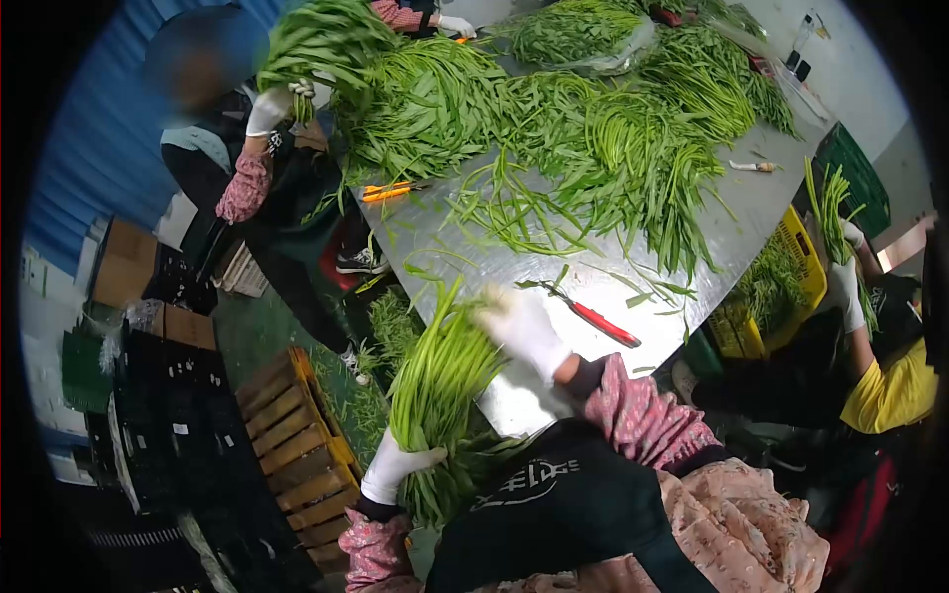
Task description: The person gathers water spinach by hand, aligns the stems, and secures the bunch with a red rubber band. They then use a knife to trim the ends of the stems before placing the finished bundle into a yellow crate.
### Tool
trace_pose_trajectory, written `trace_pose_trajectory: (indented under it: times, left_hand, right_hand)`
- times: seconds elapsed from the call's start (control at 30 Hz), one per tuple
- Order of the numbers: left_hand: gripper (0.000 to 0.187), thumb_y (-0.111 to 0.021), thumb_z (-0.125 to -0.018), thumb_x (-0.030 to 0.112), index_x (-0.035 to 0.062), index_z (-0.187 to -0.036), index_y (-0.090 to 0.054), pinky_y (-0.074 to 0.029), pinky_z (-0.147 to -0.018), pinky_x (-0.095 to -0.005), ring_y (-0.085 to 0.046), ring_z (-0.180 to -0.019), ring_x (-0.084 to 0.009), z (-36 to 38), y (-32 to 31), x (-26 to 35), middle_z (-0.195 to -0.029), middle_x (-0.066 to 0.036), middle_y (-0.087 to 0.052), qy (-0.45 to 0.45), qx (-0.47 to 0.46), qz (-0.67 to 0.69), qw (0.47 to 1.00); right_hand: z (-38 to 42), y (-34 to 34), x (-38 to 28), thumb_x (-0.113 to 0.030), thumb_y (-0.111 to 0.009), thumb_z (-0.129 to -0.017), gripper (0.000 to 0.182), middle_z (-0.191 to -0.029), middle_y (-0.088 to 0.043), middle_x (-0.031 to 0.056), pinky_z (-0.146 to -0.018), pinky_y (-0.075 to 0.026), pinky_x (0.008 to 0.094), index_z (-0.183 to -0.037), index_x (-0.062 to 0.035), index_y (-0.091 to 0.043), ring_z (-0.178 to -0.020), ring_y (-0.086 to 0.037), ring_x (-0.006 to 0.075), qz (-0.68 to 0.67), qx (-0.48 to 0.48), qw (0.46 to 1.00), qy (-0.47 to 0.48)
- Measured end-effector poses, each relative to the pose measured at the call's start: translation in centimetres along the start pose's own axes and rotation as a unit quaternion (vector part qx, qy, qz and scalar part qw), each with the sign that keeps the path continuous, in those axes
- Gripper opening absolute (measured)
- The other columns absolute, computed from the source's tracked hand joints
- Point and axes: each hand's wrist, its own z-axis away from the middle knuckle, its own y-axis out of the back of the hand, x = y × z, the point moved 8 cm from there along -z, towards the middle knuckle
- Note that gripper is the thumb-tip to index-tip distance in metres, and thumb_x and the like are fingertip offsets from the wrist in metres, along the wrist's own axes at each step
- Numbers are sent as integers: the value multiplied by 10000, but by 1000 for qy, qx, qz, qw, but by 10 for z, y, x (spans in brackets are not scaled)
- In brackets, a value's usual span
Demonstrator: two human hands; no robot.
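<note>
A big bunch of long-stemmed leafy greens (445, 366) is gripped low down by my white-gloved left hand (403, 465), in front of the metal table's near left corner. Its pale stems point up and away from me, and the leaves hang below the glove. My right hand (519, 331), also gloved in white, is at the upper stem ends; motion smears its fingers, so I cannot tell their grip. Red-handled scissors (598, 321) lie on the metal table (534, 395) just right of that hand. Loose stems (514, 212) are scattered beyond it.
Piled greens (613, 138) cover the table's far half, with orange-handled scissors (388, 191) at its left edge. At left, another person (252, 168) lifts a bunch; at right, a person in a yellow sleeve (890, 395) holds stems near a yellow crate (801, 257). A wooden pallet (297, 435) stands lower left.
</note>
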Motion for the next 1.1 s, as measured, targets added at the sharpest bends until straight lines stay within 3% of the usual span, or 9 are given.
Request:
trace_pose_trajectory:
  times: [0.13,0.27,0.4,0.6,0.67,0.87,0.93,0.97,1.1]
  left_hand:
    - [614,-701,-677,-71,-17,-1267,-540,-492,-905,-343,-605,-1029,-189,13,13,-24,-1153,-67,-637,47,-4,0,999]
    - [620,-725,-662,-47,-9,-1258,-558,-490,-908,-339,-606,-1022,-186,11,5,-4,-1140,-61,-644,37,-4,-16,999]
    - [574,-773,-667,6,0,-1209,-585,-491,-880,-318,-604,-971,-162,8,-10,12,-1089,-50,-659,46,-49,-71,995]
    - [425,-801,-701,81,24,-1094,-651,-502,-812,-298,-604,-866,-127,4,-22,31,-971,-52,-687,34,-105,-253,961]
    - [432,-801,-695,80,16,-1094,-649,-506,-817,-308,-610,-870,-142,2,-19,28,-979,-60,-689,28,-80,-199,976]
    - [541,-766,-692,74,-16,-1192,-581,-526,-833,-334,-644,-886,-210,7,-4,11,-966,-97,-678,34,-14,118,992]
    - [602,-735,-697,87,-22,-1253,-532,-539,-833,-346,-654,-884,-235,14,2,7,-946,-105,-667,42,11,225,973]
    - [509,-688,-751,167,-13,-1206,-550,-528,-705,-317,-621,-773,-218,12,1,14,-866,-95,-643,5,46,226,973]
    - [416,-623,-804,222,6,-1154,-563,-440,-634,-318,-537,-679,-195,1,3,3,-818,-74,-613,-34,64,321,944]
  right_hand:
    - [-35,28,106,-285,-593,-891,293,-864,-681,194,-736,-508,424,-1019,-28,-650,-810,-656,366,-160,56,969,-180]
    - [-23,46,15,-409,-610,-897,399,-911,-656,174,-756,-504,412,-1032,-37,-661,-858,-653,336,-104,54,993,-17]
    - [3,22,-51,-494,-668,-831,487,-1026,-588,172,-892,-460,431,-1052,-60,-689,-1084,-561,374,71,-125,980,135]
    - [9,2,-36,-396,-682,-801,401,-1000,-656,237,-851,-482,472,-1045,-79,-705,-955,-605,431,-52,-234,964,115]
    - [13,0,-28,-327,-661,-806,348,-896,-667,237,-812,-493,481,-1043,-76,-701,-876,-620,441,-102,-211,971,48]
    - [-25,57,57,-199,-616,-869,187,-824,-657,191,-691,-498,474,-954,-35,-650,-777,-646,370,245,53,968,-25]
    - [-20,72,59,-192,-616,-879,164,-841,-664,193,-680,-502,460,-960,-55,-657,-775,-647,383,215,74,974,0]
    - [-16,71,56,-209,-619,-911,167,-826,-688,125,-661,-511,390,-976,-64,-670,-710,-658,284,180,79,980,37]
    - [3,33,27,-308,-616,-924,252,-842,-686,107,-690,-509,355,-966,-70,-690,-753,-662,232,-111,-114,987,-27]
